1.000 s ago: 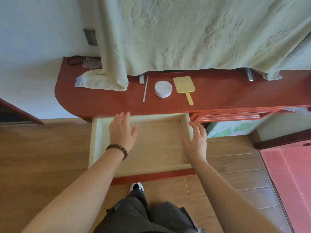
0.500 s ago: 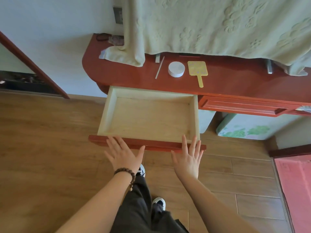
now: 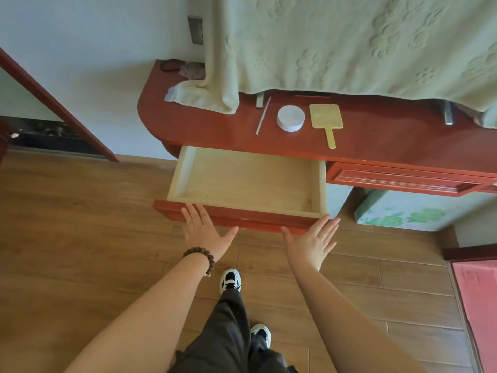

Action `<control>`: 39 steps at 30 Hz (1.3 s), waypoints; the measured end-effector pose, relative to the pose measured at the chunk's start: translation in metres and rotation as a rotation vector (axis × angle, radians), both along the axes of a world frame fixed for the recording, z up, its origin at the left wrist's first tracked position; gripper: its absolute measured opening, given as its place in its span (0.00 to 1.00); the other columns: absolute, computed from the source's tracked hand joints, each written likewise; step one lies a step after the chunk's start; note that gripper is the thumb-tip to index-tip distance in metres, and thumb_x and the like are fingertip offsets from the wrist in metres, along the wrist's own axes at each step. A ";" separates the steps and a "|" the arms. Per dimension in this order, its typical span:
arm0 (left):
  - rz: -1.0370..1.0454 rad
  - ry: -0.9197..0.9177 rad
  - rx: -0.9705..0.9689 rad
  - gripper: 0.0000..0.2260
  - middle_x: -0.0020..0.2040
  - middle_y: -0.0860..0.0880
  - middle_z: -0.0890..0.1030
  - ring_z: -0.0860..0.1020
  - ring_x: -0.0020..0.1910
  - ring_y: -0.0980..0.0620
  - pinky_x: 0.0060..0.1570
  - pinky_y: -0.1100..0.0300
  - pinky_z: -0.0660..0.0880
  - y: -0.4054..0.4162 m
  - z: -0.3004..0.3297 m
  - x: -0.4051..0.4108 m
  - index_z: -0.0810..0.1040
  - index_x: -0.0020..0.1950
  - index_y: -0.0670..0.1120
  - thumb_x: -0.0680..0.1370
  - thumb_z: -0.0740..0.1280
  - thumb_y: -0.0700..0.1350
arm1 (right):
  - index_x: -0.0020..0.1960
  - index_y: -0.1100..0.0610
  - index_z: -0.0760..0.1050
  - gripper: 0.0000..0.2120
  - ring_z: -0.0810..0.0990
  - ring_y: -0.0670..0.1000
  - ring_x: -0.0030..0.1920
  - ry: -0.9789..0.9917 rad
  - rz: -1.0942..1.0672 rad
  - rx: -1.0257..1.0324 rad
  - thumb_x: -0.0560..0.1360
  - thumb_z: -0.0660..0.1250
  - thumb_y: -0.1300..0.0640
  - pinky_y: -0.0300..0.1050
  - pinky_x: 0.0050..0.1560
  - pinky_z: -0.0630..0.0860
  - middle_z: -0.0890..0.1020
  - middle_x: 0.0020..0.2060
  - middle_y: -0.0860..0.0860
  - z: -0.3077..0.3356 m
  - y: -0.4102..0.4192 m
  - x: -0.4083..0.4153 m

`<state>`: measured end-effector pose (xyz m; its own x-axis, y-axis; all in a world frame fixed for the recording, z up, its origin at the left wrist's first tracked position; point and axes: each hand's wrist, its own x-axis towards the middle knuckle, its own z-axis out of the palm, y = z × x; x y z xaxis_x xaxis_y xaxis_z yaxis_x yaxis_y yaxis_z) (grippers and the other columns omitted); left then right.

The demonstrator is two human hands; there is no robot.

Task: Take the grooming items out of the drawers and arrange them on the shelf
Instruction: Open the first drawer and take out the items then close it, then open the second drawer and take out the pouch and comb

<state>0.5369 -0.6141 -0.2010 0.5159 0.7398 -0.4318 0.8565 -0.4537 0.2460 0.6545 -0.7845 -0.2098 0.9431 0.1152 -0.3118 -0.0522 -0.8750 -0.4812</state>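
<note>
No writing is legible anywhere. Both arms reach forward: the left hand [image 3: 205,232] and right hand [image 3: 313,242], fingers straight and spread, lie against the open drawer [image 3: 243,215] front, apparently touching. On the shelf [image 3: 204,130] sit a thin stick [image 3: 263,116], white round case [image 3: 291,118] and yellow hand mirror [image 3: 326,120].

On the shelf [image 3: 215,130], stick [image 3: 263,116] left of round box [image 3: 291,118], hand mirror [image 3: 326,120] right; below, open drawer [image 3: 247,181], both hands [image 3: 204,232] against its front.
</note>
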 end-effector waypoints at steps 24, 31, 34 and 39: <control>0.230 -0.337 -0.238 0.54 0.76 0.43 0.33 0.44 0.77 0.44 0.75 0.49 0.51 0.091 -0.023 0.124 0.33 0.75 0.39 0.71 0.69 0.62 | 0.76 0.61 0.33 0.56 0.44 0.55 0.78 0.080 -0.280 0.320 0.70 0.70 0.39 0.56 0.76 0.49 0.39 0.77 0.55 -0.017 0.125 0.120; 0.181 -0.352 -0.260 0.53 0.77 0.44 0.35 0.40 0.77 0.48 0.76 0.50 0.45 0.112 -0.028 0.131 0.35 0.76 0.40 0.71 0.69 0.62 | 0.76 0.58 0.33 0.53 0.48 0.51 0.78 0.121 -0.217 0.347 0.72 0.69 0.43 0.54 0.75 0.55 0.39 0.78 0.50 -0.016 0.123 0.138; 0.184 -0.364 -0.246 0.51 0.78 0.44 0.37 0.41 0.77 0.48 0.75 0.50 0.45 0.113 -0.028 0.128 0.37 0.76 0.41 0.71 0.69 0.61 | 0.77 0.57 0.35 0.50 0.49 0.51 0.78 0.123 -0.201 0.332 0.74 0.68 0.44 0.53 0.75 0.57 0.41 0.78 0.49 -0.014 0.117 0.138; 0.123 -0.385 -0.161 0.44 0.79 0.46 0.52 0.52 0.77 0.48 0.74 0.48 0.54 0.095 -0.016 0.121 0.47 0.78 0.44 0.73 0.68 0.60 | 0.78 0.55 0.42 0.41 0.50 0.50 0.77 0.076 -0.161 0.295 0.77 0.64 0.46 0.48 0.73 0.57 0.47 0.78 0.48 0.005 0.099 0.131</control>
<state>0.6578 -0.5196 -0.2173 0.5741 0.7448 -0.3400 0.7339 -0.2841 0.6169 0.7858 -0.6853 -0.2049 0.9321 0.0627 -0.3568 -0.2232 -0.6765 -0.7018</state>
